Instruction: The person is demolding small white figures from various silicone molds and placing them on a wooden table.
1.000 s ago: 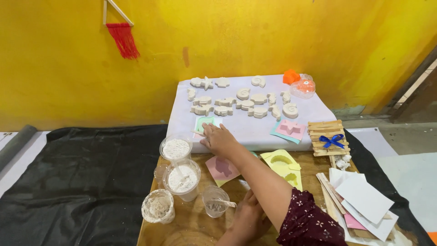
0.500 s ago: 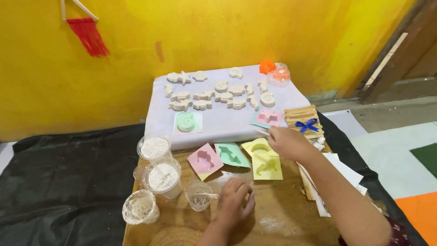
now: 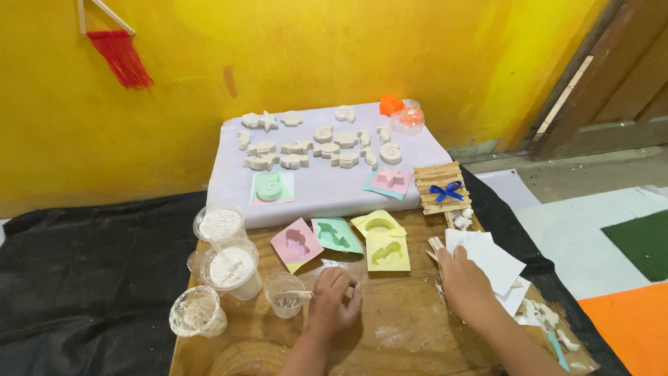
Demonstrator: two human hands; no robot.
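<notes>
**Hands settle among moulds, cups and paper on the craft worktop**

The left hand [image 3: 334, 301] rests knuckles-up on the wooden worktop [image 3: 396, 334], fingers curled loosely under and gripping nothing that can be seen. Just to its left stands a small clear cup [image 3: 284, 294] with a stick lying across it, close to the fingers but apparently not touching. Further left of that hand are three cups of white powder or paste [image 3: 229, 268]. The right hand [image 3: 463, 278] lies flat and open, palm down, its fingertips at the edge of a stack of white paper sheets [image 3: 490, 261] and beside the ends of a few wooden sticks [image 3: 436, 245]; whether it pinches a sheet cannot be told.

Ahead of both hands lie coloured moulds: a pink one [image 3: 297, 244], a green one [image 3: 336, 235] and two yellow ones [image 3: 380, 240]. Beyond them a white cloth [image 3: 327, 188] carries rows of pale cast shapes [image 3: 313, 143], two more moulds, and a stick raft with a blue bow [image 3: 440, 188] at its right end.

As a judgement, the right hand's work at the paper goes best with a light touch: press one sheet with the fingertips and slide it free, keeping the stack from fanning toward the plaster scraps [image 3: 543, 317] to its right. The left hand does well to stay planted, clear of the small cup so it does not tip.
</notes>
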